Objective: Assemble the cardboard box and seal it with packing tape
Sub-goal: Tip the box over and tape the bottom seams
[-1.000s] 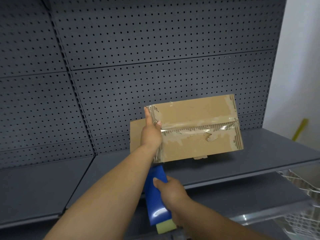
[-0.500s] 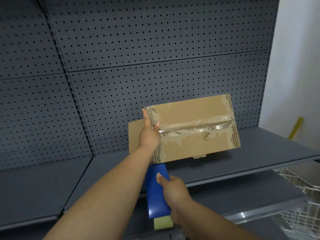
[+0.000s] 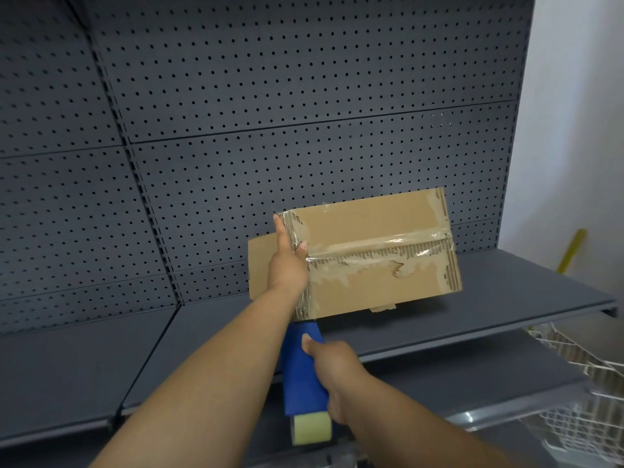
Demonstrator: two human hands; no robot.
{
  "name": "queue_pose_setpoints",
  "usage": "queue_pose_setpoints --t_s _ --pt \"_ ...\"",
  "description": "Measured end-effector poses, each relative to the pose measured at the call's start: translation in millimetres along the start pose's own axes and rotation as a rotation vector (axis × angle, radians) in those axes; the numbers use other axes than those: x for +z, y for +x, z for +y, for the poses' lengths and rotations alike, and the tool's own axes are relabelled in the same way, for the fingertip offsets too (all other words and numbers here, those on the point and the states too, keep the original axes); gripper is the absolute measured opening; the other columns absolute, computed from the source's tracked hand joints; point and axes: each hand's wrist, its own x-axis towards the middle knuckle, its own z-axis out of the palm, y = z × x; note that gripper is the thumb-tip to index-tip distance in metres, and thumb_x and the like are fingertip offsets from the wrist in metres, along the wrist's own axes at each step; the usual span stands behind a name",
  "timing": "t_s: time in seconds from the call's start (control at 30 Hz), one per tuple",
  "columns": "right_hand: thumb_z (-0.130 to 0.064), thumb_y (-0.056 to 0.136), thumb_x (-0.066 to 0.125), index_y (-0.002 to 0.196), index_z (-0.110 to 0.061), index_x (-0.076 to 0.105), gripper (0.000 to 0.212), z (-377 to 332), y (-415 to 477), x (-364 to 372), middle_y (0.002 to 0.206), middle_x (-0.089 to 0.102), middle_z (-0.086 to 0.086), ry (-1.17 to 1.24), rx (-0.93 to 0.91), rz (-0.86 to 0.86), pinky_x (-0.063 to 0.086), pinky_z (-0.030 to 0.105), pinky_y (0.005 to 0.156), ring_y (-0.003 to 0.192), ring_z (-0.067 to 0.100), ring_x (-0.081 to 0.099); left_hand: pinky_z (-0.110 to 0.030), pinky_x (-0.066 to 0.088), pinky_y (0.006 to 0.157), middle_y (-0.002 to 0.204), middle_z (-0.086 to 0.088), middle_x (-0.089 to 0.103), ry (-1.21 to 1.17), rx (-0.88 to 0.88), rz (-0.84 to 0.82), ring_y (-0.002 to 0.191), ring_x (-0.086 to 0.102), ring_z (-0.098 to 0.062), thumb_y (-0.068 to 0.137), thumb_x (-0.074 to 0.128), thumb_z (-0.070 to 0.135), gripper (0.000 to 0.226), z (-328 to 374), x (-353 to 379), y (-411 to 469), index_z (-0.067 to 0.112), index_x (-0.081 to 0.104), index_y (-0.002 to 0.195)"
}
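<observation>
A worn brown cardboard box [image 3: 378, 261] is held up in front of the shelving, its flaps closed. Clear packing tape [image 3: 378, 246] runs along the middle seam, and torn patches show the corrugation. My left hand [image 3: 287, 265] grips the box's left end, thumb on the taped face. Below the box, my right hand [image 3: 332, 366] holds a blue tape dispenser [image 3: 302, 369] with its top end touching the box's lower left corner. A pale yellowish tape roll [image 3: 310, 428] sits at the dispenser's near end.
Dark grey metal shelving with a pegboard back [image 3: 270, 130] fills the view; its shelf [image 3: 506, 298] runs under the box. A white wire basket [image 3: 574, 383] sits low at the right. A white wall [image 3: 574, 130] with a yellow stick [image 3: 570, 249] is at far right.
Box and both hands have held nearly still. The dispenser has stayed pressed at the box's lower left corner, shifting only slightly with the camera.
</observation>
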Motion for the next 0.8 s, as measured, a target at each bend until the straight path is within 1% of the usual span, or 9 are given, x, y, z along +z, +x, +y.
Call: queue_pose_setpoints --t_s 0.07,0.13,0.27,0.4,0.47,0.53,0.57,0.63,0.8 --pt "-0.037 0.089 0.056 0.079 -0.006 0.055 0.033 5.2 -3.9 -12.8 0.079 0.06 0.011 -0.011 -0.042 0.106 0.054 0.04 0.081 0.076 0.026 0.06 -0.03 0.038 0.073 0.122 -0.015 0.057 -0.01 -0.003 0.009 0.079 0.05 -0.023 0.1 0.034 0.026 0.067 0.9 -3.2 2.2 0.04 -0.014 0.143" --pt "-0.036 0.092 0.053 0.064 -0.012 0.044 0.038 6.3 -8.7 -32.4 0.062 0.049 0.008 -0.03 -0.05 0.235 0.046 0.034 0.061 0.057 0.023 0.049 -0.031 0.039 0.074 0.126 -0.015 0.055 -0.007 -0.009 0.021 0.082 0.05 -0.024 0.1 0.034 0.026 0.066 1.0 -6.2 5.8 0.041 -0.014 0.143" --pt "-0.03 0.093 0.053 0.074 -0.023 0.06 0.022 -3.9 -24.0 -50.3 0.089 0.069 0.01 -0.026 -0.181 0.176 0.052 0.044 0.085 0.088 0.032 0.065 -0.029 0.037 0.071 0.109 -0.014 0.056 0.015 -0.007 0.002 0.072 0.05 -0.021 0.099 0.034 0.03 0.066 5.0 -4.2 8.3 0.04 -0.014 0.143" --pt "-0.028 0.093 0.052 0.076 -0.025 0.066 0.021 -16.3 -46.3 -67.8 0.083 0.071 0.006 -0.105 -0.266 0.131 0.05 0.034 0.073 0.084 0.027 0.067 -0.03 0.038 0.055 0.089 -0.004 0.052 -0.005 0.054 -0.005 0.059 0.048 -0.018 0.099 0.028 0.036 0.064 0.2 -0.7 5.3 0.04 -0.018 0.143" --pt "-0.031 0.091 0.053 0.084 -0.021 0.071 0.021 -22.7 -56.9 -81.2 0.083 0.073 0.006 -0.146 -0.305 0.122 0.05 0.033 0.071 0.081 0.025 0.069 -0.031 0.044 0.068 0.109 -0.001 0.059 -0.097 0.096 -0.017 0.081 0.058 -0.021 0.1 0.021 0.037 0.058 -4.8 0.8 0.6 0.041 -0.016 0.143" --pt "-0.032 0.09 0.055 0.088 -0.017 0.072 0.023 -33.3 -62.2 -90.8 0.084 0.075 0.005 -0.144 -0.368 0.126 0.052 0.036 0.075 0.08 0.025 0.07 -0.036 0.033 0.102 0.152 0.004 0.028 -0.237 0.119 -0.033 0.132 0.038 -0.02 0.1 0.017 0.04 0.052 -9.6 3.4 -7.9 0.045 -0.012 0.143" --pt "-0.032 0.09 0.055 0.087 -0.016 0.071 0.024 -41.4 -64.7 -93.2 0.083 0.075 0.005 -0.13 -0.403 0.133 0.052 0.036 0.073 0.078 0.024 0.07 -0.035 0.024 0.109 0.156 0.007 0.016 -0.293 0.124 -0.042 0.14 0.024 -0.018 0.1 0.016 0.041 0.05 -12.4 4.5 -12.4 0.046 -0.009 0.143" --pt "-0.033 0.091 0.053 0.087 -0.016 0.07 0.024 -60.6 -67.9 -94.6 0.081 0.074 0.004 -0.125 -0.477 0.134 0.05 0.032 0.068 0.072 0.022 0.068 -0.035 0.017 0.113 0.157 0.008 0.013 -0.378 0.121 -0.046 0.143 0.017 -0.016 0.099 0.016 0.043 0.047 -17.3 7.0 -18.9 0.051 -0.002 0.141" --pt "-0.035 0.092 0.051 0.094 -0.028 0.069 0.02 -97.5 -68.3 -88.5 0.087 0.074 -0.003 -0.202 -0.652 0.102 0.05 0.032 0.071 0.079 0.019 0.068 -0.046 0.029 0.112 0.152 0.01 0.028 -0.544 0.058 -0.09 0.138 0.03 -0.014 0.095 0.027 0.052 0.037 -31.9 8.8 -19.8 0.074 0.017 0.123"
